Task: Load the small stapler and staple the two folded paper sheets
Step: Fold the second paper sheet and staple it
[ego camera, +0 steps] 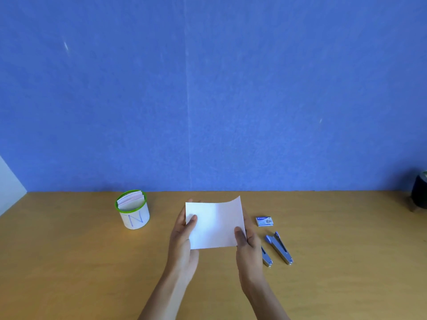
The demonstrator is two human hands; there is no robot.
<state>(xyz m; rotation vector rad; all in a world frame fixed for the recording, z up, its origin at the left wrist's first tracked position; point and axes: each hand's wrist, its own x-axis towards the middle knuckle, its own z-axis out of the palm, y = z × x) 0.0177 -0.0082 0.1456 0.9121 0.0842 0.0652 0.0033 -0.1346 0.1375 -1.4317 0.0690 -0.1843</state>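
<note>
A blue "N" is written on the white, green-rimmed cup (135,213); the print on the staple box (264,221) is too small to read. We hold the paper (215,225) above the wooden table (69,262). Our left hand (182,236) and right hand (248,245) each pinch a side edge, thumbs in front. Its top right corner curls. The stapler (279,248) lies just right of our right hand, and the cup stands well apart on the left. A blue wall (208,88) rises behind.

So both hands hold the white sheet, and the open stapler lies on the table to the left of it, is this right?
Not quite. The head view shows the open stapler to the right of the sheet, on the table. The left hand and right hand do hold the sheet.
</note>
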